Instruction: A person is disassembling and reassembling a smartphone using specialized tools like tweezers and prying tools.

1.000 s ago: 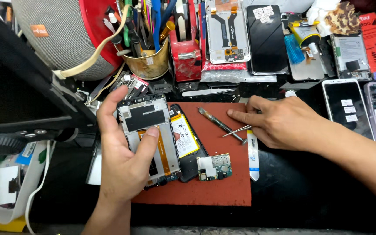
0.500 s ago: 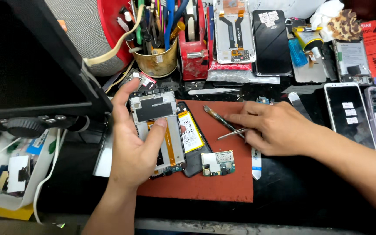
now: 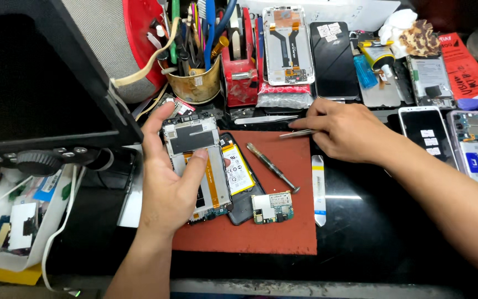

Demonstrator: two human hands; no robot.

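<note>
Two hands are at work over the red mat [image 3: 283, 232]. My left hand [image 3: 167, 194] is clamped around an opened phone frame [image 3: 197, 166], thumb across its orange flex strip, holding it tilted just above the mat's left part. Judging by what lies loose, disassembly looks well along: a small circuit board [image 3: 272, 207] sits detached near the mat's middle, a phone body with yellow-labelled battery [image 3: 238, 176] lies beside the frame, and a screwdriver [image 3: 272, 167] rests apart from both. Reassembly or further stripping remains, I judge.

My right hand [image 3: 349, 130] pinches metal tweezers [image 3: 297, 133] at the mat's far edge, fingers closed on them. A white strip tool [image 3: 318, 188] lies just off the mat's right side.

Farther back: a red rectangular packet [image 3: 466, 69] at the right, a brass-coloured tool cup [image 3: 197, 83], a red tape dispenser [image 3: 240, 77], and white stickers on a black screen [image 3: 334, 58]; their print is probably too small to judge.
</note>
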